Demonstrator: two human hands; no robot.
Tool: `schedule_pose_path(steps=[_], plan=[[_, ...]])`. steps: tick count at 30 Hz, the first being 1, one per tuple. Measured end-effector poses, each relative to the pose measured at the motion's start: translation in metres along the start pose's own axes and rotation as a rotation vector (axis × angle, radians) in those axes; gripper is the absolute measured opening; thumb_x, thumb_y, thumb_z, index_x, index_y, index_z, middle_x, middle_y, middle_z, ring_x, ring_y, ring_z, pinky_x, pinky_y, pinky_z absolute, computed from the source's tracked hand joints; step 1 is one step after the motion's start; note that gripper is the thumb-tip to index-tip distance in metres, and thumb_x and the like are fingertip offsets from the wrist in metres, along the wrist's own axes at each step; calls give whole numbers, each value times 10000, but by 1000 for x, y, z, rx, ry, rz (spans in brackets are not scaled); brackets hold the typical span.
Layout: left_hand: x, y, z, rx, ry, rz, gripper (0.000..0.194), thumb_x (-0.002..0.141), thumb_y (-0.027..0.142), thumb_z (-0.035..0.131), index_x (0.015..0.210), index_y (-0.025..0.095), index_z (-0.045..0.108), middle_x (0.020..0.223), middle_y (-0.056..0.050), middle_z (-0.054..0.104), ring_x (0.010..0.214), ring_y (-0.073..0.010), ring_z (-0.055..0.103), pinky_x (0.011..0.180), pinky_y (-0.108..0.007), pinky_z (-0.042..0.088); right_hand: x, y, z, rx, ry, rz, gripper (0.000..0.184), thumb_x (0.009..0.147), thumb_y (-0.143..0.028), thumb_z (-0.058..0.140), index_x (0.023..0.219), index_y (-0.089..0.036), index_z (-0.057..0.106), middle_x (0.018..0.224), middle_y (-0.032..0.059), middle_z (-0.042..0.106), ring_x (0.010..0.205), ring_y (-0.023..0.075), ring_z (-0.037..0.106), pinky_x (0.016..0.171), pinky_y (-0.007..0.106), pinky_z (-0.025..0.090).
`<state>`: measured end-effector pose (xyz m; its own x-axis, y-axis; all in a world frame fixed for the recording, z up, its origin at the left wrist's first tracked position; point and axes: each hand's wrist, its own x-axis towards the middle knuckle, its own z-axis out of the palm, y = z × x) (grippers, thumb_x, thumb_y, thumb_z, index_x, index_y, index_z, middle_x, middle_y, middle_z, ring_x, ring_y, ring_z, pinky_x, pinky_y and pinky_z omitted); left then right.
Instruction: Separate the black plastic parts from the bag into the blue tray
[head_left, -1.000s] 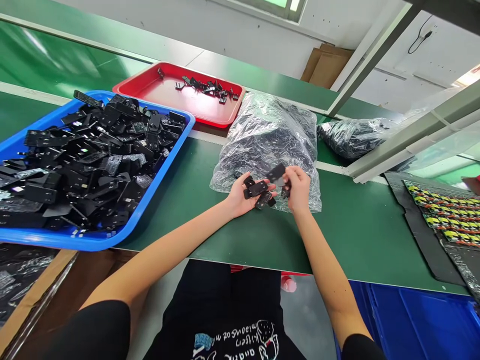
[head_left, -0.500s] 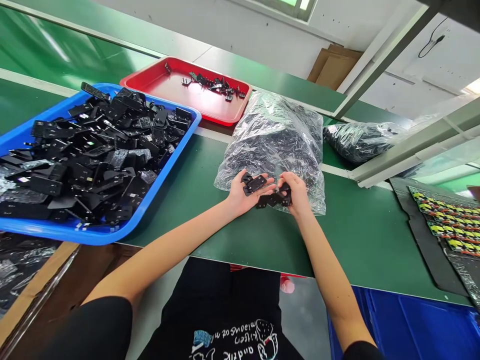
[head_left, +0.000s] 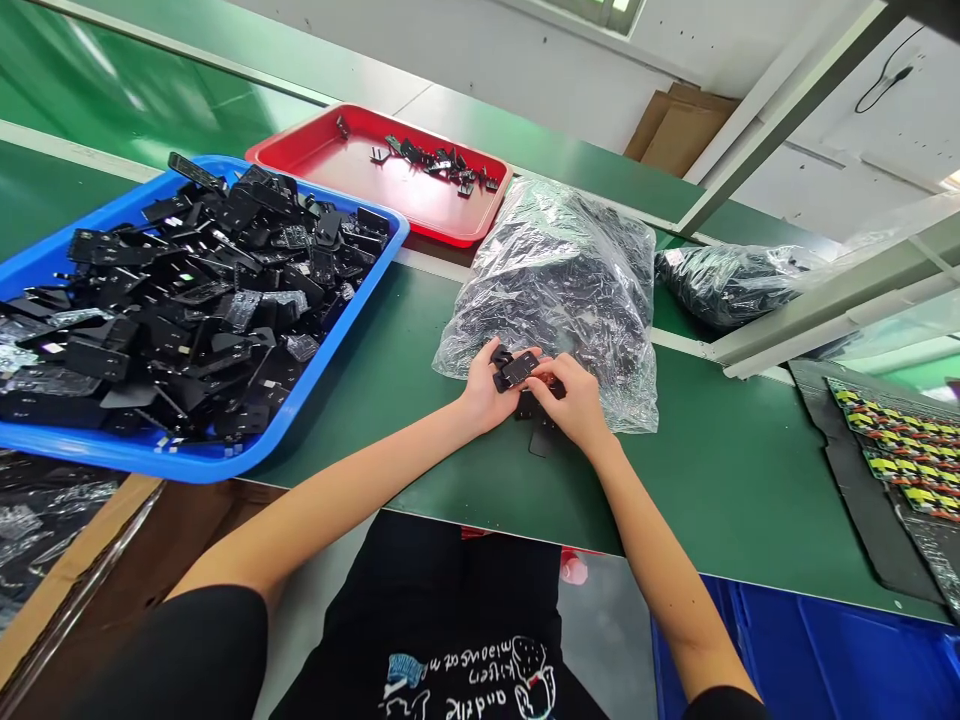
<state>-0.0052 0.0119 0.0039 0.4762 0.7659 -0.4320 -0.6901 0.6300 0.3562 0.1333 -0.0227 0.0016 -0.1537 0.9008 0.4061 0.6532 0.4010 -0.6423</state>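
Observation:
My left hand (head_left: 486, 392) is palm up, with small black plastic parts (head_left: 519, 370) lying in it and its fingers curled around them. My right hand (head_left: 576, 400) meets it from the right, thumb and forefinger pinched at the edge of the same parts. Below the fingers, more black pieces (head_left: 526, 406) are partly hidden, and a flat dark piece (head_left: 546, 440) lies on the green table. Right behind both hands sits a clear plastic bag (head_left: 555, 270) full of black parts.
On the left stands a blue tray (head_left: 330, 345) heaped with black plastic parts. Behind it a red tray (head_left: 352, 165) holds several small black pieces. A second bag (head_left: 731, 285) lies by the metal post (head_left: 780, 110). Circuit boards (head_left: 896, 445) rest on a black sheet at right.
My right hand has moved left and up from the lower black pieces to the parts in my left hand. A flat dark piece now shows on the table below. The view has shifted slightly.

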Motion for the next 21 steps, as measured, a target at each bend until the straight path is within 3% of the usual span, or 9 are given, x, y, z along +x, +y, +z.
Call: schedule_pose_path(steps=[4, 7, 9, 12, 15, 18, 21], plan=[[1, 1, -3, -23, -10, 19, 539, 913, 463, 320, 1014, 49, 649, 930, -188, 701, 910, -277, 671, 862, -403, 508, -2, 1, -1, 168, 28, 34, 234, 879, -413, 522, 863, -217, 648, 823, 30, 589, 792, 184, 568, 706, 307, 464], [1, 3, -4, -54, -35, 20, 542, 902, 490, 328, 999, 62, 646, 954, -195, 696, 919, -287, 670, 897, -428, 489, -1, 2, -9, 336, 65, 92, 289, 894, -430, 501, 1069, -241, 632, 935, 32, 613, 789, 172, 564, 654, 290, 470], [0, 5, -4, -53, -40, 17, 536, 893, 502, 339, 1008, 75, 643, 968, -187, 695, 883, -280, 674, 906, -432, 482, 1, 2, -22, 323, 83, 98, 355, 881, -428, 533, 1197, -272, 576, 1031, 31, 607, 733, 151, 546, 622, 280, 468], [0, 8, -4, -61, -27, 16, 525, 884, 505, 357, 1033, 84, 634, 968, -173, 695, 834, -264, 674, 901, -426, 485, 2, -3, -47, 230, 37, 62, 403, 872, -444, 551, 1248, -301, 546, 1120, 35, 604, 799, 161, 563, 731, 317, 487], [-1, 12, -3, -92, -38, 21, 516, 879, 499, 369, 1039, 81, 625, 970, -171, 693, 842, -263, 670, 899, -419, 490, -9, -12, -63, 88, -147, 83, 622, 819, -511, 616, 1376, -312, 423, 1297, 64, 543, 1137, 249, 528, 964, 433, 434], [-6, 18, 1, -115, -94, 24, 515, 883, 492, 366, 1049, 78, 624, 980, -170, 689, 842, -260, 666, 906, -417, 489, -31, -19, -52, -184, -304, 95, 986, 704, -565, 720, 1491, -295, 191, 1514, 106, 290, 1373, 327, 298, 1092, 527, 312], [-11, 23, 5, -145, -156, 21, 516, 890, 486, 359, 1064, 78, 624, 971, -160, 689, 823, -248, 662, 912, -420, 487, -46, -18, -24, -423, -327, 53, 1095, 651, -580, 752, 1503, -252, 149, 1557, 134, 158, 1413, 382, 174, 1085, 586, 287]])
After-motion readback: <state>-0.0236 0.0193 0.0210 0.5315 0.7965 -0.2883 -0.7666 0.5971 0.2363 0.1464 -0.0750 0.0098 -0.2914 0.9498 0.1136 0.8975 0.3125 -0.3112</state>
